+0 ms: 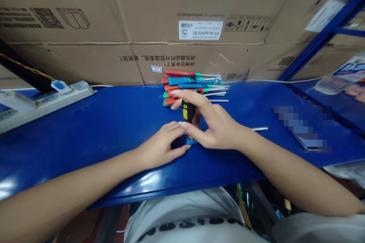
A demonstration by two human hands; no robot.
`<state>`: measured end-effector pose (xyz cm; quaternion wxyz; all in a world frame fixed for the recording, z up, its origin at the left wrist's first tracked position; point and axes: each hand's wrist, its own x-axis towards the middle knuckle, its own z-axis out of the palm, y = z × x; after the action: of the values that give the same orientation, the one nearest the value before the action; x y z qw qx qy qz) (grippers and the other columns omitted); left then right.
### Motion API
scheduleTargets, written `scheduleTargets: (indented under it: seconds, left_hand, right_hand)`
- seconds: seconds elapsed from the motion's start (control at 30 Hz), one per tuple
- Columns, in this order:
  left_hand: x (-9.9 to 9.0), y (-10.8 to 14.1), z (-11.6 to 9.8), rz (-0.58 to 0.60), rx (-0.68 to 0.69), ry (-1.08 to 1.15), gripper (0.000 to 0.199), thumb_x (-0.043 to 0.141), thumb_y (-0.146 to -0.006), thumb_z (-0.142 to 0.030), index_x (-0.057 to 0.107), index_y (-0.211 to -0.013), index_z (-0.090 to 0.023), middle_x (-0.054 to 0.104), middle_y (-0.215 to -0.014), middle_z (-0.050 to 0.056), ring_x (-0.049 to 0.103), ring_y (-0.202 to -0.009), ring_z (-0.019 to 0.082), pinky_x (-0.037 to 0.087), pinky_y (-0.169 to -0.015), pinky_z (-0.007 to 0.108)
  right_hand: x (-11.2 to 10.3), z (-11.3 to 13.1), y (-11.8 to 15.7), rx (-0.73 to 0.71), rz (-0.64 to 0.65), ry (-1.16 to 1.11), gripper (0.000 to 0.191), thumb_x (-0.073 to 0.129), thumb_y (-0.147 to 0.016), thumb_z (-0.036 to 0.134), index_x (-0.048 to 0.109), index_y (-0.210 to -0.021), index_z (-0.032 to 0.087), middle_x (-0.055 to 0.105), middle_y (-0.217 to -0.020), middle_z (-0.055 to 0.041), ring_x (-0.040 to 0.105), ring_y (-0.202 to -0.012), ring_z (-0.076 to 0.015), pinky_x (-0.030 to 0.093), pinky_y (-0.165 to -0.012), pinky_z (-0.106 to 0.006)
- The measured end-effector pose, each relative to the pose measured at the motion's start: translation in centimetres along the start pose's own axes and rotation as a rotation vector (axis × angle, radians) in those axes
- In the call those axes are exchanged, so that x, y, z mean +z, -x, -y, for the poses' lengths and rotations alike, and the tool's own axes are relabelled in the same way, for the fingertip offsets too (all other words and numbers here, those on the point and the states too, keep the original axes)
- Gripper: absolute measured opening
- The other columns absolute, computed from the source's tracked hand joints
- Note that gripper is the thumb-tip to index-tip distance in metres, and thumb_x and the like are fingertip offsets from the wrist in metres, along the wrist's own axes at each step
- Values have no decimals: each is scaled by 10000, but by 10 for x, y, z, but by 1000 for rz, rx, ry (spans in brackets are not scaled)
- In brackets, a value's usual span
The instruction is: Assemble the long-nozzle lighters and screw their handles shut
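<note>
My right hand (pixel 212 121) is closed around the black and yellow handle of a screwdriver (pixel 186 111), which stands upright. Its lower end is hidden behind my fingers. Under it, a blue long-nosed lighter (pixel 191 141) lies on the blue table, mostly covered by my right hand; a metal tube (pixel 260 128) shows beyond my right wrist, in line with it. With fingertips and thumb pressed on the lighter's blue end, my left hand (pixel 162 144) holds it against the table. Several red, blue and orange long-nosed lighters (pixel 185 86) lie in a pile just behind my hands.
Large cardboard boxes (pixel 94 57) form a wall along the table's back. At the left lies a white power strip (pixel 48 100) with plugs in it. A phone (pixel 302 129), partly blurred out, lies at the right near a blue metal frame (pixel 319 36) and a plastic bag (pixel 339 76).
</note>
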<state>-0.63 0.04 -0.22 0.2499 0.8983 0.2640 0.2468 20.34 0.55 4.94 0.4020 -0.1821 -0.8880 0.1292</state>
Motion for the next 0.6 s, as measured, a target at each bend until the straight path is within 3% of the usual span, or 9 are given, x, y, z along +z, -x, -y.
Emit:
scheduleTargets:
  seconds: [0.1,0.27,0.47,0.6]
  left_hand:
    - [-1,-1,-1,15,6,0,150,614,-960,-259,624,-1100,-207,683,-1183,76,605,-1170,258,472,-1042,428]
    - [-2,-1,-2,22,-9,-26,170,609,-968,-269,617,-1131,-222,683,-1165,66,625,-1117,244,481,-1019,415]
    - [-2,-2,-1,40,-13,-6,138,603,-971,-298,625,-1081,-218,678,-1179,76,588,-1198,268,450,-1075,457]
    - [-2,-2,-3,54,-13,10,140,602,-976,-292,621,-1097,-224,677,-1169,67,600,-1159,253,463,-1056,442]
  right_hand:
    - [-1,2,-2,38,-14,-32,542,484,-1014,211,317,-1528,256,470,-1546,-115,585,-1311,-238,589,-977,-404]
    - [-4,-5,-1,-28,-106,210,470,639,-962,350,492,-1401,273,691,-1281,-63,682,-1146,-224,609,-902,-338]
    - [0,-4,-2,88,-39,72,521,404,-1053,282,293,-1562,288,462,-1575,-77,622,-1260,-201,581,-992,-354]
    - [2,-10,1,67,-184,164,483,628,-964,397,501,-1410,262,641,-1383,-81,712,-1052,-203,613,-893,-336]
